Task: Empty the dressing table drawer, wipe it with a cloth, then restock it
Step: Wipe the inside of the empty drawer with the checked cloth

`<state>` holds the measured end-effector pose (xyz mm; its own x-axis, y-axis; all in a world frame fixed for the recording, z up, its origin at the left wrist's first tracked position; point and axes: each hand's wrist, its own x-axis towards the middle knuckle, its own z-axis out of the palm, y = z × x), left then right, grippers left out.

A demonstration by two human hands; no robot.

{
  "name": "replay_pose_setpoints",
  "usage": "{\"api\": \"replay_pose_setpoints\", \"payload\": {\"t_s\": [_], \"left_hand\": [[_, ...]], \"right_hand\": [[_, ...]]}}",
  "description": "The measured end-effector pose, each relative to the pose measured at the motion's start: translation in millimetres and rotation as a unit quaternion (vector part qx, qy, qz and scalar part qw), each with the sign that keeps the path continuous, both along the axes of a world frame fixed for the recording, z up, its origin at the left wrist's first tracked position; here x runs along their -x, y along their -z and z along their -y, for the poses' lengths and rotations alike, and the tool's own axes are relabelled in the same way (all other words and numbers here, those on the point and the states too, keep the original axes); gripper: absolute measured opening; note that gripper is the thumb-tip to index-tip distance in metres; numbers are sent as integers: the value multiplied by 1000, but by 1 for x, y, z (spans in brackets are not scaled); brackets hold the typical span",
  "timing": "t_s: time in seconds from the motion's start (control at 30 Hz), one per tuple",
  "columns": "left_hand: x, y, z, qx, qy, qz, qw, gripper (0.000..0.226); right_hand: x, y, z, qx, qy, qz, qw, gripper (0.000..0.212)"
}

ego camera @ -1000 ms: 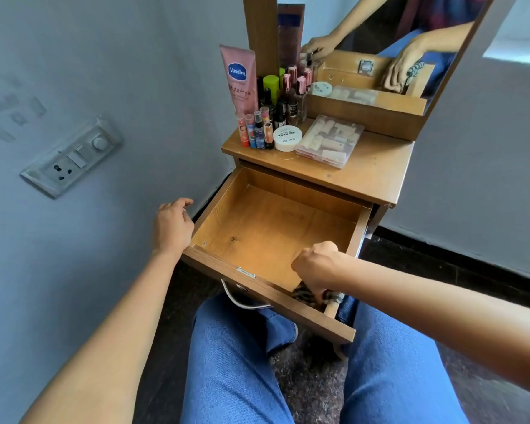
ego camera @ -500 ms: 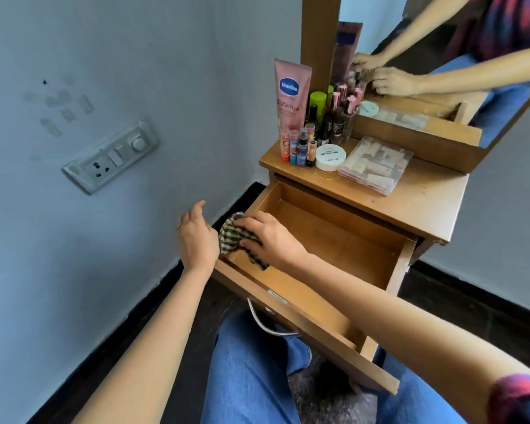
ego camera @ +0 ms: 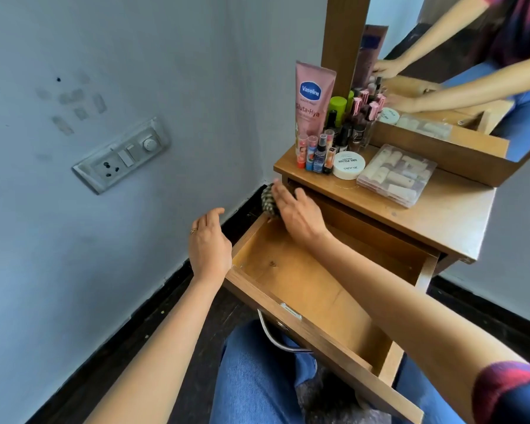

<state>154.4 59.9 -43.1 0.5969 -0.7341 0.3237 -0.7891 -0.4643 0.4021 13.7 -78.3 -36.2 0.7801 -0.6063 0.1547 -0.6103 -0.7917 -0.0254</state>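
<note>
Wiping the far left corner of the open drawer [ego camera: 303, 283] with a cloth.

Lying flat with its fingers straight, the right hand [ego camera: 300, 214] is pressing down on the checkered cloth [ego camera: 268, 201] at centre frame, not clenching it; the cloth is bunching against the drawer's left wall, just under the dressing table top [ego camera: 441, 215]. The left hand [ego camera: 210, 243] is hanging released, fingers loosely curved, just beside the drawer's left wall, left of centre; contact cannot be told. On the tabletop at upper right, a pink Vaseline tube [ego camera: 314, 99], small bottles [ego camera: 317, 153], a round white tub [ego camera: 348, 164] and a clear plastic box [ego camera: 397, 175] are standing.
</note>
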Motion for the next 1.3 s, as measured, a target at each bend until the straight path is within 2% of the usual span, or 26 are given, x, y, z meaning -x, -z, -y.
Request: {"api": "replay_pose_setpoints", "payload": {"t_s": [0.07,0.17,0.23,0.4,0.53,0.67,0.8,0.87,1.03,1.17,1.3], "left_hand": [[0,0,0,-2,1,-4,1000,44],[-1,0,1,-4,2,-5,1000,43],[-1,0,1,-5,2,-4,1000,41],[3,-4,0,-4,11,0,1000,39],[4,-10,-1,-3,19,5,1000,35],[24,-17,0,0,31,16,999,28],[69,-17,4,-8,85,3,996,28],[90,-16,5,-26,99,-14,995,30],[124,-10,1,-63,123,-21,990,35],[133,-3,-8,-102,135,-9,986,38],[132,-3,-10,-107,142,-7,984,37]], "right_hand": [[-3,-3,8,-12,53,10,998,63],[-7,-6,-2,-98,88,44,990,69],[-3,-2,-24,-147,51,47,987,77],[-3,26,-83,-153,-146,61,975,76],[14,6,-79,-236,-148,109,954,59],[68,-7,-65,-214,-75,129,965,49],[145,-16,-68,-228,10,199,953,45],[184,-14,-80,-238,27,205,949,45],[252,5,-119,-218,-45,174,959,46],[259,11,-121,-182,-97,124,970,52],[265,15,-109,-139,-98,129,977,48]]}}
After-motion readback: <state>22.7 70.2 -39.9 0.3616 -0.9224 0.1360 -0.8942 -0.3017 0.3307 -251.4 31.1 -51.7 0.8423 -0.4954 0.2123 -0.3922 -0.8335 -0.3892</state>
